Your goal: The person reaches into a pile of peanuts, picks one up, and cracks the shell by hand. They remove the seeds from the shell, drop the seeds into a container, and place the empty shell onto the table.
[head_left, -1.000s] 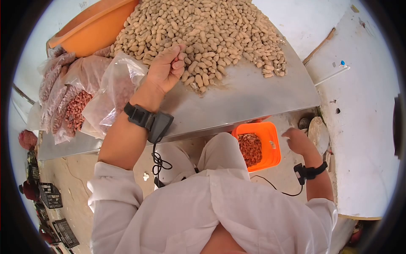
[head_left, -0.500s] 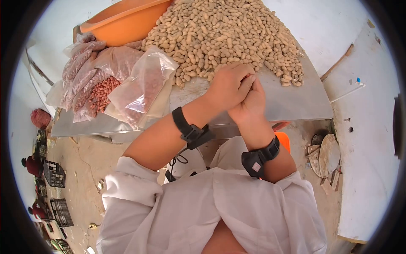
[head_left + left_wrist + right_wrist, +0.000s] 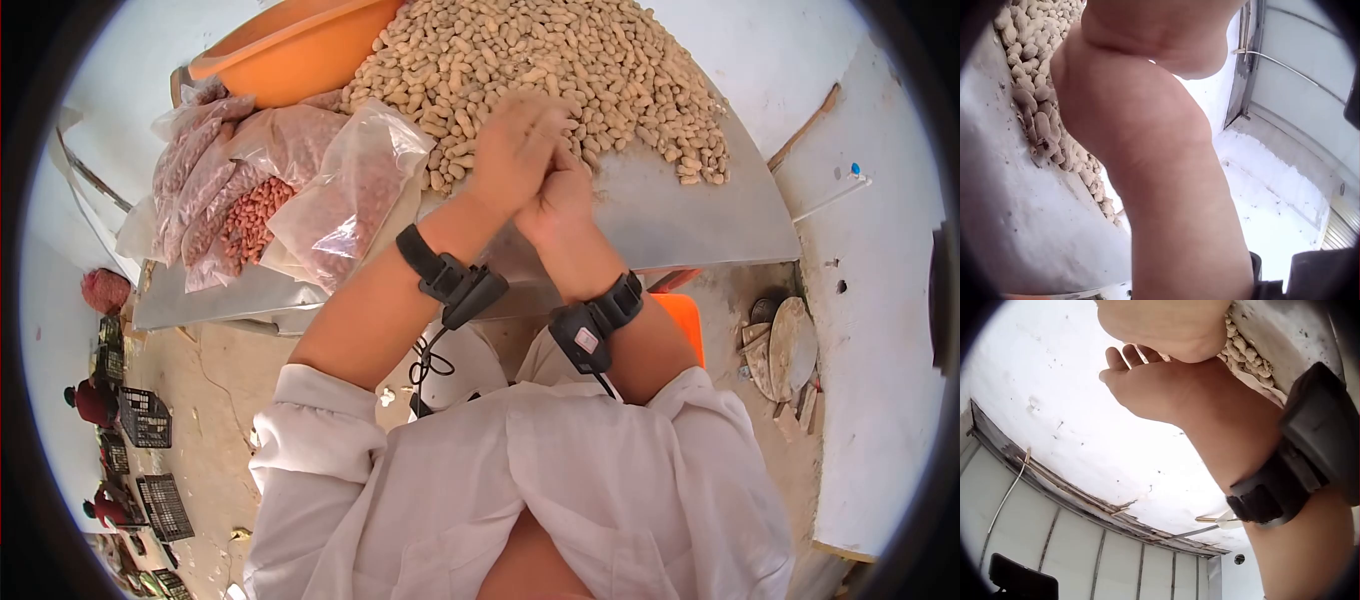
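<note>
In the head view my left hand [image 3: 515,148] and right hand [image 3: 562,197] meet over the front edge of a heap of unshelled peanuts [image 3: 620,70]. The left lies partly over the right. Fingers of the left hand [image 3: 1160,387] show in the right wrist view, loosely extended. The right hand's fingers are mostly hidden, and whether anything lies between the palms cannot be seen. The left wrist view shows the right forearm [image 3: 1172,187] crossing under the left hand [image 3: 1160,31], with peanuts [image 3: 1041,119] beyond.
Clear bags of reddish kernels [image 3: 255,215] lie left on the metal table [image 3: 690,225], below a large orange basin [image 3: 300,55]. An orange container [image 3: 685,315] stands under the table's front edge, partly behind the right forearm. Black crates [image 3: 165,505] are on the floor at left.
The right hand has risen from beside the orange container to the table, and the left has moved right to meet it. Since half a second ago, both have shifted slightly farther over the heap.
</note>
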`<control>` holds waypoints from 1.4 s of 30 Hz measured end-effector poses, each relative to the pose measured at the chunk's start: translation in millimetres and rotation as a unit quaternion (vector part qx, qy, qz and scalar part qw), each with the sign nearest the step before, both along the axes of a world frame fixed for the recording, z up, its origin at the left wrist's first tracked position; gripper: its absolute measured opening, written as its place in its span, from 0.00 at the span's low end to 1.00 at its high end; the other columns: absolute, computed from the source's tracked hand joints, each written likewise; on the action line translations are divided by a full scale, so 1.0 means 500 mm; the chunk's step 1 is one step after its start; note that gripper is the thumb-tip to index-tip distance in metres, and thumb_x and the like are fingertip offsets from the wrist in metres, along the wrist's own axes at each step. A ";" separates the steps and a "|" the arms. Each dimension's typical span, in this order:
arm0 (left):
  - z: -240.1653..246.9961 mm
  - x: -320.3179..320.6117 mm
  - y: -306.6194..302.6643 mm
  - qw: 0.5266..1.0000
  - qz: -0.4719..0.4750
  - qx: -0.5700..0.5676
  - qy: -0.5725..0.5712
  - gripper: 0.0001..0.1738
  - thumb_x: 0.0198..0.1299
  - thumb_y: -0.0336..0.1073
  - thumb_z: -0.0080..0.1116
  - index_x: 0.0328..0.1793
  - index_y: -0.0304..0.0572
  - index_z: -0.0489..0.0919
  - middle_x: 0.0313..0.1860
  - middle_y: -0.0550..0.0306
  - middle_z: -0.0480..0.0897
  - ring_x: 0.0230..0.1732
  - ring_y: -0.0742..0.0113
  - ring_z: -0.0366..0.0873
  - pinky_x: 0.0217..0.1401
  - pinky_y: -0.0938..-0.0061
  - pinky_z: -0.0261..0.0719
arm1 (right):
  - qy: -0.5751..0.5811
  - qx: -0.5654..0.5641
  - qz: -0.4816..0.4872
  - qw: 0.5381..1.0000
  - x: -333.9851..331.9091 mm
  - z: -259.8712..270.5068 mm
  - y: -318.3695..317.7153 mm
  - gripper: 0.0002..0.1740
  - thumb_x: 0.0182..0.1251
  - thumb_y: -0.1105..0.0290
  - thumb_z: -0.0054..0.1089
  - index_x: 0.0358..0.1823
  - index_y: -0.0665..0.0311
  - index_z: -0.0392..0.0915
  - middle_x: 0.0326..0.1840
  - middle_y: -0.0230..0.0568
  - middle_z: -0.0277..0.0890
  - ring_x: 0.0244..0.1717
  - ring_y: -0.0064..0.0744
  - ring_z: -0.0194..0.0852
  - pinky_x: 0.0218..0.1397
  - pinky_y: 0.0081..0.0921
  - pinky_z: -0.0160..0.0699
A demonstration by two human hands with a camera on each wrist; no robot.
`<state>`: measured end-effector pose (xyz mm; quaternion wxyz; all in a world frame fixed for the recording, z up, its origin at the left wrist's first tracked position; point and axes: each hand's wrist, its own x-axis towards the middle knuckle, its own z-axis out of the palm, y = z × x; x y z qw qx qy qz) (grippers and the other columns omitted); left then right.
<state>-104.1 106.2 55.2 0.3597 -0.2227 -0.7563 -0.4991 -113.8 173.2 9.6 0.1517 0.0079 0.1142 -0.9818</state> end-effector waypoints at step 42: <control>-0.094 0.190 -0.197 0.987 0.019 -0.118 -0.105 0.06 0.52 0.28 0.57 0.36 0.37 0.79 0.26 0.47 0.76 0.28 0.47 0.75 0.32 0.63 0.73 | 0.237 0.445 0.384 0.774 -0.179 0.164 -0.264 0.32 0.72 0.47 0.37 0.49 0.75 0.72 0.47 0.47 0.75 0.46 0.33 0.74 0.49 0.31 0.77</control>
